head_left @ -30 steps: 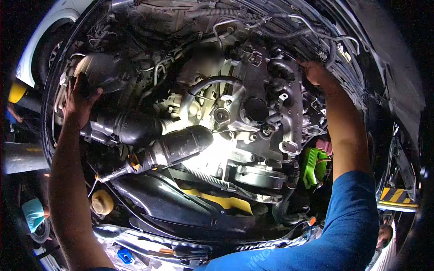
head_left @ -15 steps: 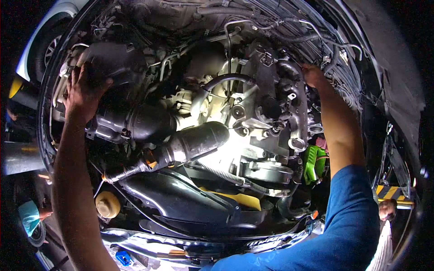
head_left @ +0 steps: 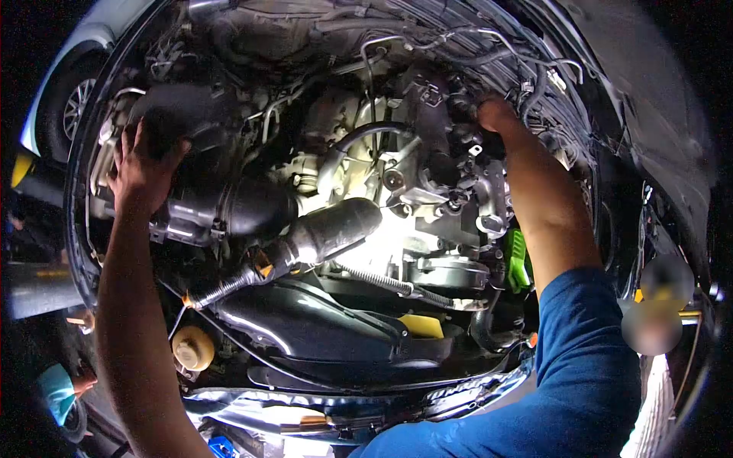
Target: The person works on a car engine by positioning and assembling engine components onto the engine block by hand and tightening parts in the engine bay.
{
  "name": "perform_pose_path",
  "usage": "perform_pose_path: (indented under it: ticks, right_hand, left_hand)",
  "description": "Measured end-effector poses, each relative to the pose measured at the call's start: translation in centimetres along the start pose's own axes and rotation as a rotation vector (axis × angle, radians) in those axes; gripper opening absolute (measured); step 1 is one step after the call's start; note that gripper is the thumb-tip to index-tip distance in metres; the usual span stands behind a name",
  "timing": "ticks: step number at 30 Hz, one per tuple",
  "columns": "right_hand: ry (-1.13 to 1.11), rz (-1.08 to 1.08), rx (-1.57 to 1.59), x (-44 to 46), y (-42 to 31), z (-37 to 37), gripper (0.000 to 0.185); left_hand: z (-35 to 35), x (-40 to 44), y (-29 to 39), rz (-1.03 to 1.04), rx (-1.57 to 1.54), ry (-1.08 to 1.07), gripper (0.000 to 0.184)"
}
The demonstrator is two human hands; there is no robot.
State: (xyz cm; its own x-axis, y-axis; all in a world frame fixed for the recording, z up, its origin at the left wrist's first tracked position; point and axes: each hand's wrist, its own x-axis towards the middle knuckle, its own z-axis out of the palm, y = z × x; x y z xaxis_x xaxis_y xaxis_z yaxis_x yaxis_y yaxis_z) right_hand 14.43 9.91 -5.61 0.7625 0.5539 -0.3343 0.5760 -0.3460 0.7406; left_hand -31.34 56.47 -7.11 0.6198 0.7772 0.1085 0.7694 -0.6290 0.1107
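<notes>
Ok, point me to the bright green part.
In the head view, the green part is right of centre, between the round metal part and the person's right forearm.

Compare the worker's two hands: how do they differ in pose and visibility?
The left hand is spread at the dark box; the right hand looks bunched.
The left hand's fingers show clearly, while the right hand's fingertips are lost in shadow.
Both hands are ungloved and reach away from the camera.
</notes>
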Motion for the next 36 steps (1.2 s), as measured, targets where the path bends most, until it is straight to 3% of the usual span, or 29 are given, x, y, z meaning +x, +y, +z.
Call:
perform_pose_path:
  ticks: [2,5,7,9,11,15,18,20,23,26,28,30,32,34,36]
  right_hand:
    - [0.057,-0.059,0.005,0.2,1.4,1.2,0.031]
    - [0.122,0.155,0.566,-2.6,1.9,-1.0,0.041]
    - [0.081,0.091,0.792,1.5,4.9,5.8,0.046]
    - [0.068,0.039,0.869,2.1,5.8,7.6,0.048]
    - [0.083,0.002,0.787,-0.2,5.6,3.9,0.047]
    - [0.174,-0.079,0.873,3.2,7.2,9.2,0.042]
    - [0.083,-0.114,0.760,1.0,6.7,6.4,0.038]
    - [0.060,0.042,0.775,-2.9,4.0,1.5,0.037]
    - [0.201,-0.040,0.799,1.8,6.2,8.8,0.037]
    - [0.285,0.032,1.091,0.1,4.8,6.9,0.033]
    - [0.049,0.057,1.414,0.0,5.2,6.0,0.031]
    - [0.244,0.222,0.916,-1.3,2.9,2.9,0.030]
    - [0.295,0.226,0.803,-2.0,1.1,0.6,0.031]
    - [0.311,0.047,0.234,0.2,1.4,3.4,0.029]
    - [0.015,-0.069,-0.111,-0.2,0.5,0.6,0.028]
  left_hand:
    - [0.2,0.1,-0.2,-0.002,0.012,0.004,0.094]
    - [2.4,1.4,-1.4,0.041,-0.011,0.064,0.094]
    - [3.5,2.0,-2.5,0.096,-0.041,0.097,0.094]
    - [3.7,2.1,-2.7,0.153,-0.068,0.120,0.094]
    - [3.8,2.3,-3.1,0.199,-0.136,0.123,0.093]
    - [3.9,2.4,-3.1,0.202,0.000,0.116,0.094]
    - [3.9,2.4,-3.1,0.170,-0.046,0.099,0.094]
    - [4.6,2.5,-3.5,0.143,-0.005,0.140,0.094]
    - [4.7,2.6,-3.4,0.130,0.050,0.133,0.093]
    - [3.8,1.9,-2.5,0.141,0.022,0.096,0.092]
    - [3.8,2.6,-2.5,0.131,-0.016,0.062,0.093]
    - [3.3,2.1,-2.1,0.080,-0.028,0.081,0.096]
    - [3.9,2.0,-2.6,0.106,-0.097,0.114,0.100]
    - [2.1,0.8,-0.8,0.042,-0.062,0.065,0.102]
    - [2.1,0.7,-1.0,0.048,-0.037,0.091,0.102]
